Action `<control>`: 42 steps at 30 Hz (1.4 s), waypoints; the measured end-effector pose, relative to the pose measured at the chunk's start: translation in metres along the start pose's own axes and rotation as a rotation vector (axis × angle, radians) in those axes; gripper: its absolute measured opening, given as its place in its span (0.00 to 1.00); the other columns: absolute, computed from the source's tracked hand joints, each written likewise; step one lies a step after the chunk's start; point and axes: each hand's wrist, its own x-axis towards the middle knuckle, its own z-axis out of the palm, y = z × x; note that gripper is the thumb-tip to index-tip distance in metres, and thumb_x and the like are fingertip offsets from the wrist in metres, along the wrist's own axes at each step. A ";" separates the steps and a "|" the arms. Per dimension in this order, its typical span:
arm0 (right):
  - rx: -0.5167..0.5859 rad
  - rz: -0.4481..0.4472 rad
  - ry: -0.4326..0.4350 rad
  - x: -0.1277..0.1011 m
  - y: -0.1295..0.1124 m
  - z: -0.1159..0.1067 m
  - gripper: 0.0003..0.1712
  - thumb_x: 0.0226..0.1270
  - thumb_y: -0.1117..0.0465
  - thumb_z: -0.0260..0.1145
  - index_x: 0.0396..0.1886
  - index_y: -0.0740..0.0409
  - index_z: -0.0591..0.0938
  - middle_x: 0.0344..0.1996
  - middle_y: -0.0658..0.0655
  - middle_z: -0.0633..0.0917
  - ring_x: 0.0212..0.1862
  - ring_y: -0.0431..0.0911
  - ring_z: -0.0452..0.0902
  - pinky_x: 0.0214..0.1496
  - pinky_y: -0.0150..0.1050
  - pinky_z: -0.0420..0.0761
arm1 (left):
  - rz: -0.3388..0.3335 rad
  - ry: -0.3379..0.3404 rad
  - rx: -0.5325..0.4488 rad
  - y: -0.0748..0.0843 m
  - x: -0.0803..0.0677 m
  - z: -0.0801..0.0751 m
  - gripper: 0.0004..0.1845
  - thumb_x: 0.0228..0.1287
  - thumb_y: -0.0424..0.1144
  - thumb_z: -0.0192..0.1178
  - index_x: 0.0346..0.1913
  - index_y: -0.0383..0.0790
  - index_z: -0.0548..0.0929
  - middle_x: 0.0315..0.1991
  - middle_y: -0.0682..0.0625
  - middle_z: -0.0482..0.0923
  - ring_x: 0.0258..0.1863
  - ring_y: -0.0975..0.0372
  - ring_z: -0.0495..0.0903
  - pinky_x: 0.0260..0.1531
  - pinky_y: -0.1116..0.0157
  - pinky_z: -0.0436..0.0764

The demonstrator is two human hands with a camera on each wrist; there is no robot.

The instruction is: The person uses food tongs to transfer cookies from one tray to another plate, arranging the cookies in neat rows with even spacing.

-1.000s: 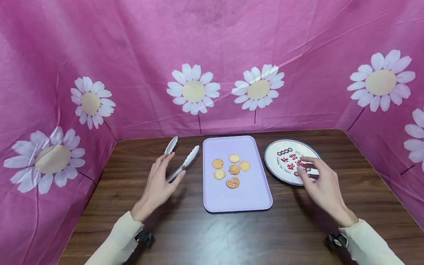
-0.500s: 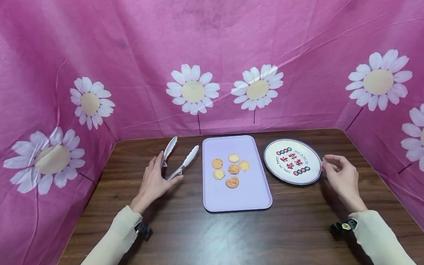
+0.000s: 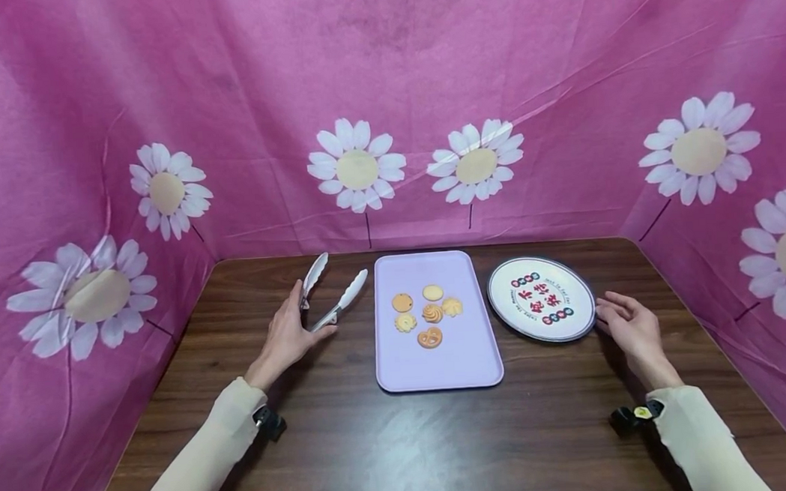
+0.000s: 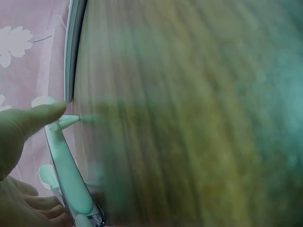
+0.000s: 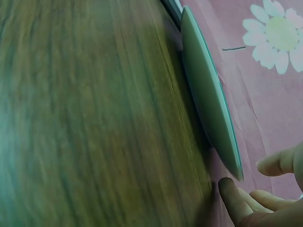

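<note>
My left hand (image 3: 284,341) spreads across the metal tongs (image 3: 337,309), thumb by one arm and fingers by the other. The tongs stand spread on the table with white scalloped tips. In the left wrist view, the thumb (image 4: 45,116) stretches straight beside the pale tongs handle (image 4: 68,170). My right hand (image 3: 635,332) is at the right edge of a round white plate (image 3: 508,310) with red lettering. In the right wrist view, the plate rim (image 5: 232,146) points between thumb and fingers, which stand apart; contact is unclear.
A lilac tray (image 3: 441,374) lies between the hands, holding several biscuits, among them a pretzel-shaped one (image 3: 429,338) and a swirled one (image 3: 432,313). All rest on a dark wooden table (image 3: 405,447). Pink cloth (image 3: 382,66) with daisies encloses the back and sides.
My right hand has moved from over the plate to its right edge, and its fingertips have parted slightly since half a second ago. My left hand has lowered around the tongs.
</note>
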 end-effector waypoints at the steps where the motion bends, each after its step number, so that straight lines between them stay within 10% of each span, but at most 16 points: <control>1: -0.011 0.000 -0.012 0.000 0.001 0.000 0.25 0.76 0.68 0.60 0.70 0.66 0.69 0.31 0.30 0.86 0.37 0.23 0.84 0.41 0.22 0.84 | -0.004 0.002 0.003 0.000 0.000 0.000 0.62 0.53 0.50 0.81 0.80 0.26 0.53 0.73 0.23 0.65 0.71 0.32 0.70 0.68 0.37 0.71; 9: -0.060 0.044 -0.046 0.001 0.005 0.005 0.39 0.77 0.68 0.60 0.80 0.76 0.55 0.30 0.28 0.84 0.36 0.22 0.82 0.39 0.22 0.84 | -0.002 0.014 0.027 -0.004 0.000 0.001 0.52 0.56 0.49 0.78 0.74 0.21 0.65 0.60 0.25 0.78 0.63 0.33 0.77 0.63 0.38 0.75; 42: -0.080 0.037 -0.079 0.001 0.010 0.002 0.37 0.75 0.72 0.59 0.78 0.79 0.57 0.31 0.29 0.86 0.36 0.23 0.82 0.38 0.24 0.85 | 0.048 0.000 -0.041 0.007 0.003 -0.008 0.45 0.52 0.46 0.81 0.71 0.29 0.74 0.60 0.31 0.83 0.59 0.37 0.82 0.61 0.42 0.79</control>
